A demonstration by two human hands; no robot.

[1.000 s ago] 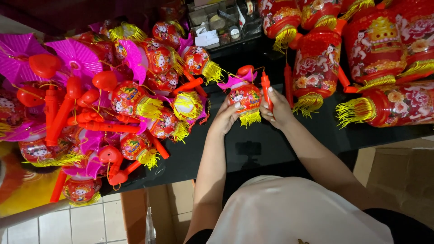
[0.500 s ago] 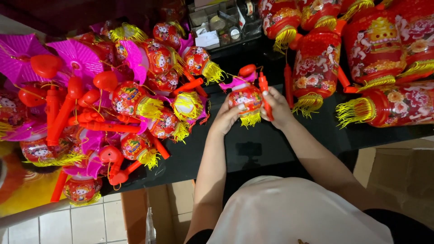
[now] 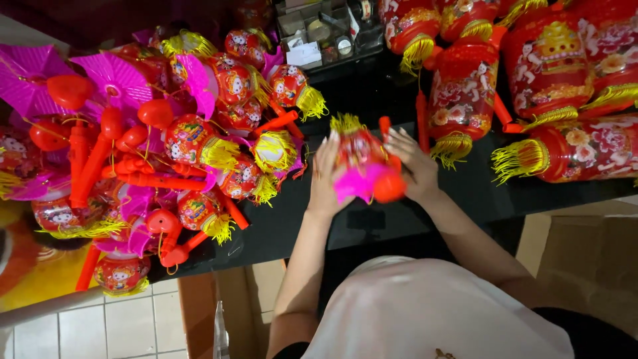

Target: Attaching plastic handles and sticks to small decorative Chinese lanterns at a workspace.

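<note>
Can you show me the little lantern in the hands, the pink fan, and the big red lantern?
Small red paper lantern (image 3: 359, 151), head view: printed body.
Pink pleated paper fan (image 3: 119, 78), head view: folds.
Large red cylindrical lantern (image 3: 546, 61), head view: printed side.

Small lantern (image 3: 362, 163) motion-blurred between both hands; large lanterns (image 3: 585, 146) cropped by right edge.

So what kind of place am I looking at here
Likely a shop counter or workbench for festive toy lanterns. A heap of small red lanterns covers the black counter, larger red lanterns lie alongside, and both hands hold one small lantern.
</note>
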